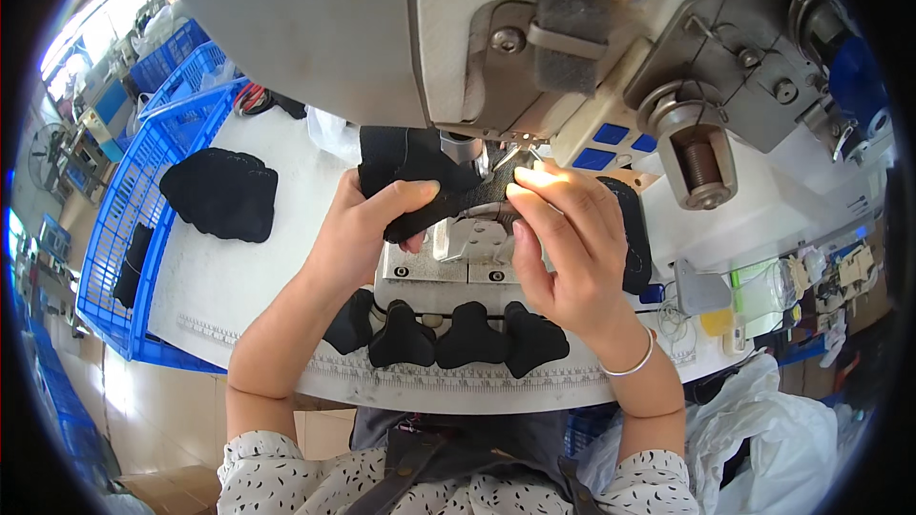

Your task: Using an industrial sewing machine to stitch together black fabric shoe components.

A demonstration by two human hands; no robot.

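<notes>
A piece of black fabric lies at the needle area of a sewing machine. My left hand pinches its left part, thumb on top and fingers beneath. At the right end of the cloth, beside the needle, the fingertips of my right hand press on it, with the thumb held a little apart. The machine's foot and needle are partly hidden by the fabric and fingers. Along the near side of the white table several small curved black fabric pieces sit in a row.
A stack of black fabric pieces lies on the left of the table, next to a blue plastic basket. More black fabric is right of my right hand. A thread bobbin hangs at the machine's right. Clear plastic bags fill the lower right.
</notes>
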